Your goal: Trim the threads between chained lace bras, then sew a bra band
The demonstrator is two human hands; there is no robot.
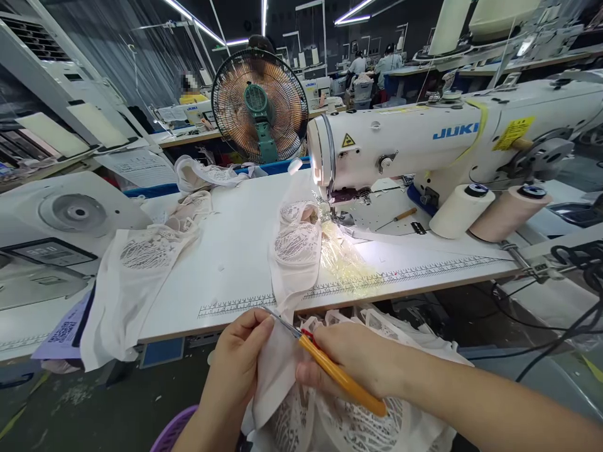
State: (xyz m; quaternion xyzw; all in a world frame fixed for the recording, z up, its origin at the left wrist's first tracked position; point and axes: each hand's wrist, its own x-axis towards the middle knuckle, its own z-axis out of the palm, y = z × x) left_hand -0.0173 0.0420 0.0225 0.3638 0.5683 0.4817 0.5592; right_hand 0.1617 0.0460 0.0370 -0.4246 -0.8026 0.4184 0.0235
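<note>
We are seeing ceiling light strips (pixel 198 25) glowing against a dark hall, while the sewing machine's lamp is throwing a bright patch on the table (pixel 235 251), glaring off clear plastic film (pixel 346 260). The floor below is lying in shadow. The wide lens is bending straight lines near the edges; the far background is looking soft.

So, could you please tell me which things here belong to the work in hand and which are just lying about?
In hand: white lace garment, orange-handled thread snips, left hand, right hand.
Lying about: green-hubbed desk fan, two cream thread cones, white lace pieces.
</note>
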